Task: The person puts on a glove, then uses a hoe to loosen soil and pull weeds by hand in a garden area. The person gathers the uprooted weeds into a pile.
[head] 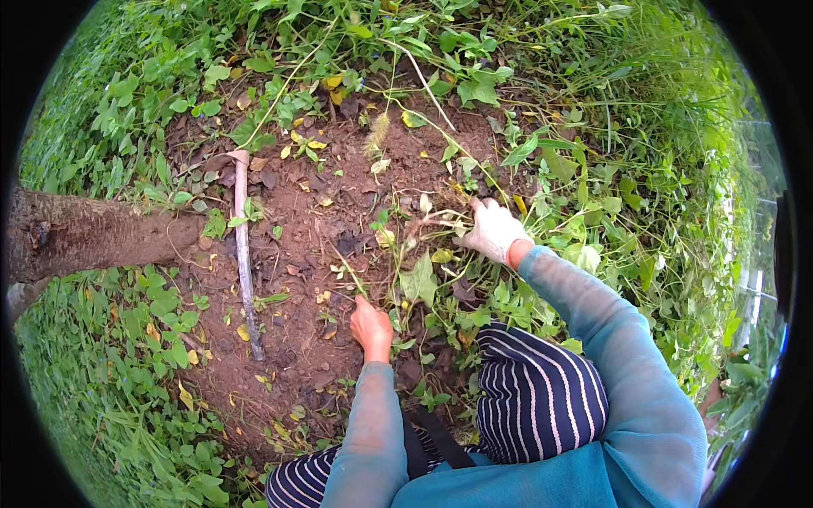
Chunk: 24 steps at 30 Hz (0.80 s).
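Note:
My bare left hand (pixel 371 329) is closed around a thin green plant stem (pixel 351 272) that sticks up past my fingers over bare soil. To its right, my right hand (pixel 494 230) wears a white glove. Its fingers are curled around a bunch of uprooted weeds (pixel 446 223), with pale stems and reddish roots pointing left. The fingertips are partly hidden among the plants. Between my hands, a broad pale-green leaf (pixel 419 279) hangs among the tangled stems.
A hoe with a worn wooden handle (pixel 244 254) lies on the reddish soil (pixel 305 355), left of my hands. Beyond it a tree trunk (pixel 101 236) comes in from the left edge. Dense green weeds (pixel 610 190) surround the soil. My striped trouser leg (pixel 540 394) is close below my right hand.

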{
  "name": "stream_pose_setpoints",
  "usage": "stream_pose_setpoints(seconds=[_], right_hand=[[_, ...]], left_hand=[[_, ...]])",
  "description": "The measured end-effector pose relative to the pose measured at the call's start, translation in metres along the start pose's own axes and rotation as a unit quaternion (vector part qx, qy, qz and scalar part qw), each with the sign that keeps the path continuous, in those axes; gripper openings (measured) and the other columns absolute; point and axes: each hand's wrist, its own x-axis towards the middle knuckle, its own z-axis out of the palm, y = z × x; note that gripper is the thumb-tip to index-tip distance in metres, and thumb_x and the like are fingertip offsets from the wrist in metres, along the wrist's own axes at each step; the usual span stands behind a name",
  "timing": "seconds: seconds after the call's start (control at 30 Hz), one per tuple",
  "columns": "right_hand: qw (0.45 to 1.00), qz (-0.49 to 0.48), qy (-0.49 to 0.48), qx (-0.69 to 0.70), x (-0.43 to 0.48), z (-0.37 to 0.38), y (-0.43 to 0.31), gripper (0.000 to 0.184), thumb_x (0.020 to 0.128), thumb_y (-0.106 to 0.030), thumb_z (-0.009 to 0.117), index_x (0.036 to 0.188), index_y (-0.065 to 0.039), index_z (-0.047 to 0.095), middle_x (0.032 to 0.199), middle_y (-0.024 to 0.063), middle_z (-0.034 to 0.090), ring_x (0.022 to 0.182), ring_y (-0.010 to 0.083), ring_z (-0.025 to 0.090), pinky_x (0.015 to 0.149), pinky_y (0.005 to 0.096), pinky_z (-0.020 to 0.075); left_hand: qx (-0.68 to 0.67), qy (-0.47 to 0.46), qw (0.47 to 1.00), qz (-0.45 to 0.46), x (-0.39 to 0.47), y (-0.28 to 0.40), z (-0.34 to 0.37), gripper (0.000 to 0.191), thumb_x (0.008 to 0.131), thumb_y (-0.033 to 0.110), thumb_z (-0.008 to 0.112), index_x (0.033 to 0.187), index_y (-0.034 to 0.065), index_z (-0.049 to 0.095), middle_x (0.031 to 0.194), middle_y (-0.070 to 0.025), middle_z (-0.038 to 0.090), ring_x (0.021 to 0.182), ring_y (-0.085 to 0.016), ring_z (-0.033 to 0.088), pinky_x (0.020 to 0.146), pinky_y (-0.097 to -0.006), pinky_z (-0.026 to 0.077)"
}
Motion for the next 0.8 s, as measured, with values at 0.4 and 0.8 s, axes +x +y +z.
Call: stream_pose_setpoints(seconds=[0.4,0.8], right_hand=[[0.956,-0.023,-0.29,-0.028,-0.031,0.053,-0.041,0.029,0.083,-0.018,0.052,0.101,0.003,0.06,0.09,0.0245,0.066,0.087,0.0388,0.065,0.078,0.0449,0.052],[0.973,0.173,-0.1,0.119,-0.048,0.029,-0.051,0.075,0.083,-0.044,0.061,0.14,-0.003,0.034,0.129,0.0248,0.048,0.113,0.0363,0.055,0.095,0.0423,0.046]], left_hand=[[-0.08,-0.011,0.99,-0.117,-0.103,-0.044,0.015,0.021,0.081,0.009,0.056,0.097,-0.0037,0.061,0.092,-0.0267,0.063,0.086,-0.046,0.059,0.074,-0.0498,0.046],[-0.419,-0.171,0.821,-0.348,-0.099,-0.033,-0.027,0.078,0.087,0.052,0.058,0.141,0.0007,0.035,0.145,-0.0186,0.037,0.135,-0.031,0.034,0.109,-0.0438,0.027]])
